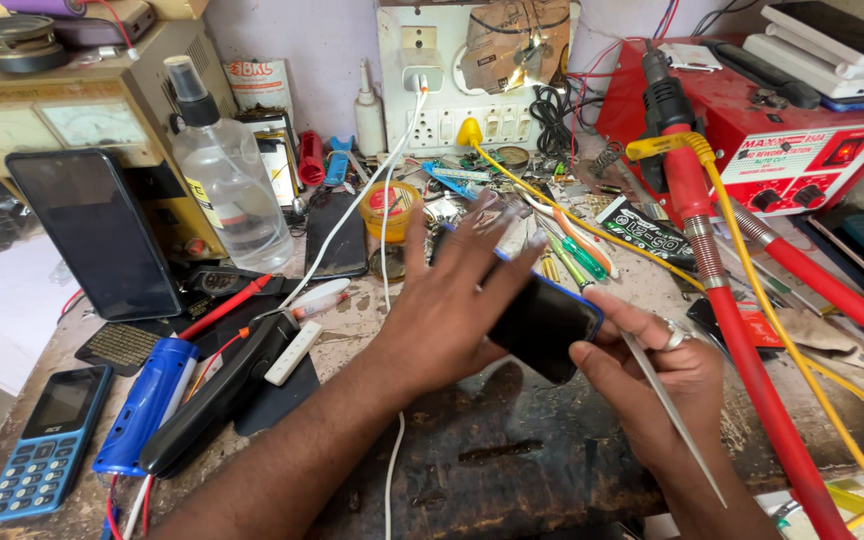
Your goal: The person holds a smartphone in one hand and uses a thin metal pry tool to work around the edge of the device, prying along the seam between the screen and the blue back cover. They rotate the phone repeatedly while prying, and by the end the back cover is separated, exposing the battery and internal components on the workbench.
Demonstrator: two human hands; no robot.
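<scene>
Smartphone (542, 325), dark with a blue rim, held above the middle of the workbench (512, 460). Pressed flat under the open left hand (452, 300), fingers spread. Gripped at its lower corner by the right hand (652, 375), together with slim metal tweezers (677, 420). Red hose (742, 340) just beside, toward the right edge.

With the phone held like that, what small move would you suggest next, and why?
Probably bring the tweezers tip up to the phone's near edge. The left hand lies flat over the dark phone, steadying it, while the right hand pinches its corner with the tweezers pointing away, so the tool is idle.
</scene>
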